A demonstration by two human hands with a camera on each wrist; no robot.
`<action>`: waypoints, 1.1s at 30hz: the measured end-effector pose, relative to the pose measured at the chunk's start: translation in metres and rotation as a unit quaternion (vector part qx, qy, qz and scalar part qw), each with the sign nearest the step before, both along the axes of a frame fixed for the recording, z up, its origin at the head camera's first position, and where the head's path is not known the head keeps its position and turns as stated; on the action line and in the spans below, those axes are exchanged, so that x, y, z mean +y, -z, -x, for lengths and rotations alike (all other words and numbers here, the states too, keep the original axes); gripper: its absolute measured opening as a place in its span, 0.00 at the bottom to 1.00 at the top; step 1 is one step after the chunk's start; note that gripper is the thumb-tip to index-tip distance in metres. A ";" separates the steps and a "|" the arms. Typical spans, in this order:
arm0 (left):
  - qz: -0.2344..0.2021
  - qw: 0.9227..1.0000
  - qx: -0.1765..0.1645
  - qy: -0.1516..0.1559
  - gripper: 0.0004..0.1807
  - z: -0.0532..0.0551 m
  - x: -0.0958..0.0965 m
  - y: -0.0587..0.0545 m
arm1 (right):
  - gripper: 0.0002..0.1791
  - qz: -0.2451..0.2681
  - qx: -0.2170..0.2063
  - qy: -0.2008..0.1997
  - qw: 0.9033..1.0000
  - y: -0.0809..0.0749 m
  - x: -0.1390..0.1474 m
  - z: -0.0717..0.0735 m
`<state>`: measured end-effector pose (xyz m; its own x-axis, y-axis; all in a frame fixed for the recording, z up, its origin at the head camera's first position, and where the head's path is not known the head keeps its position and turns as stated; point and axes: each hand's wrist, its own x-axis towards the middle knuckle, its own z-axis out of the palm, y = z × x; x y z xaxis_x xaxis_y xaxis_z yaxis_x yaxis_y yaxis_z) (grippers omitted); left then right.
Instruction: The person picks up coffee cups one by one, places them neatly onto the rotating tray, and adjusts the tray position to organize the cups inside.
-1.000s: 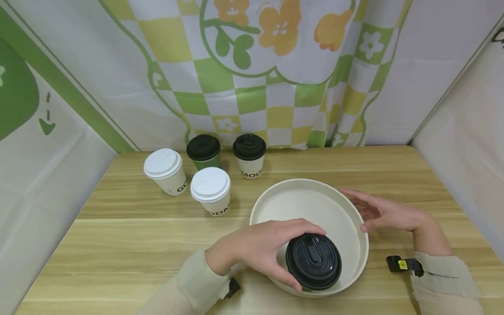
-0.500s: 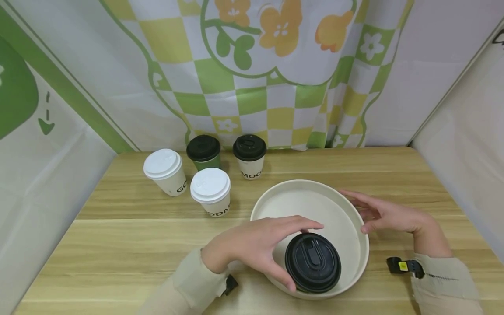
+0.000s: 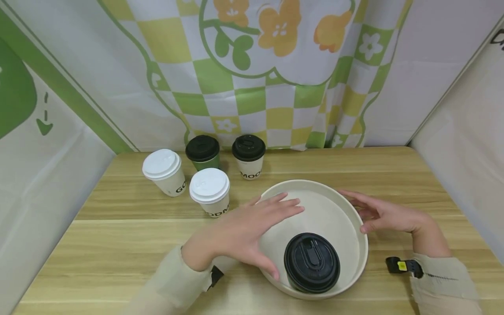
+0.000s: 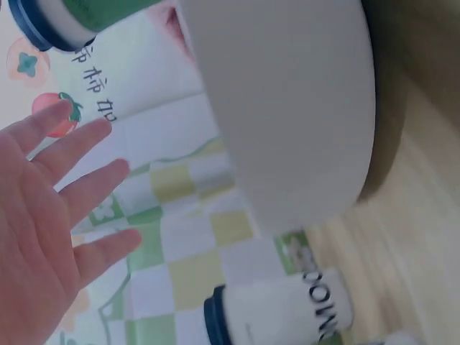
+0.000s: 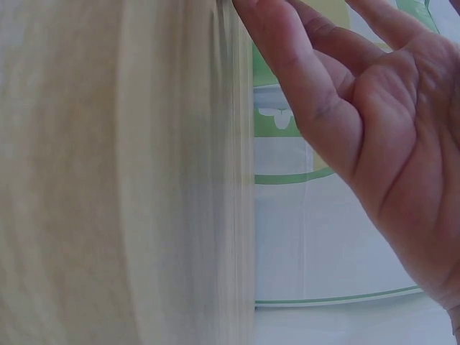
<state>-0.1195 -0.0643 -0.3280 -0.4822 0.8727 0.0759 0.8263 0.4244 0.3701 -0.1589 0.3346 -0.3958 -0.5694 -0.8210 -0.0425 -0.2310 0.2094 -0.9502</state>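
Observation:
A round cream tray [image 3: 315, 210] with a raised rim lies on the table. In its near part stands a cup with a black lid [image 3: 312, 261]; the left wrist view catches this cup's green side [image 4: 108, 8]. My left hand [image 3: 240, 234] hovers over the tray's left edge, fingers spread, apart from the cup and holding nothing. At the tray's right side my right hand [image 3: 387, 216] touches the outer wall with thumb and fingertips, the other fingers loosely bent. In the right wrist view, the hand [image 5: 381, 122] shows but its contact with the tray does not.
Left of the tray stand two white-lidded paper cups [image 3: 162, 171] [image 3: 210, 192]. Behind them are a black-lidded green cup [image 3: 203, 153] and a black-lidded white cup [image 3: 249, 156]. A patterned curtain [image 3: 252, 100] hangs at the table's back edge.
My left hand has let go of the black-lidded cup and moved up and left, its fingers spreading. The cup stays in the tray, and my right hand keeps its place.

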 end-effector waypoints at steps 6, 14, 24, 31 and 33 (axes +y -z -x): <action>0.043 0.996 0.069 -0.043 0.72 0.003 -0.012 -0.012 | 0.47 -0.005 0.005 0.007 1.000 0.000 0.000 0.001; 0.053 0.982 0.163 -0.082 0.72 0.011 -0.026 -0.020 | 0.48 -0.022 0.024 0.017 0.999 0.002 0.001 0.003; 0.080 0.970 0.187 -0.135 0.70 0.027 -0.048 -0.024 | 0.48 -0.019 0.024 0.016 0.999 0.002 0.001 0.002; 0.078 0.967 0.175 -0.165 0.67 0.035 -0.069 -0.022 | 0.47 -0.019 0.017 0.015 1.000 0.000 0.001 0.000; 0.072 0.968 0.166 -0.172 0.67 0.038 -0.075 -0.021 | 0.47 -0.018 0.018 0.013 1.000 0.000 0.002 0.000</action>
